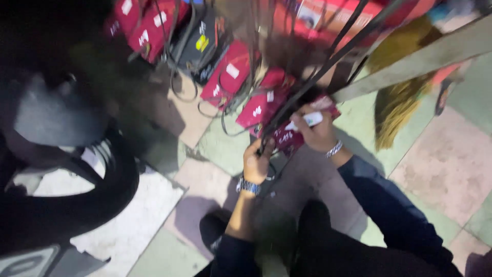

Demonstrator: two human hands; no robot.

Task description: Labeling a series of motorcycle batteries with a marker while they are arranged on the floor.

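Observation:
My left hand (256,163), a metal watch on its wrist, grips the lower end of a bundle of black cables (328,59) that rises to the upper right. My right hand (319,134), with a silver bracelet, holds a white marker (306,121) against the top of a red box-shaped battery (287,137) on the tiled floor. Both hands sit close together over that battery. The frame is blurred.
Several more red batteries (228,74) and a black one (199,43) stand in a row behind, with looped cables. A black scooter body and tyre (66,200) fill the left. A straw broom (397,100) and a grey beam (425,56) lie at the upper right.

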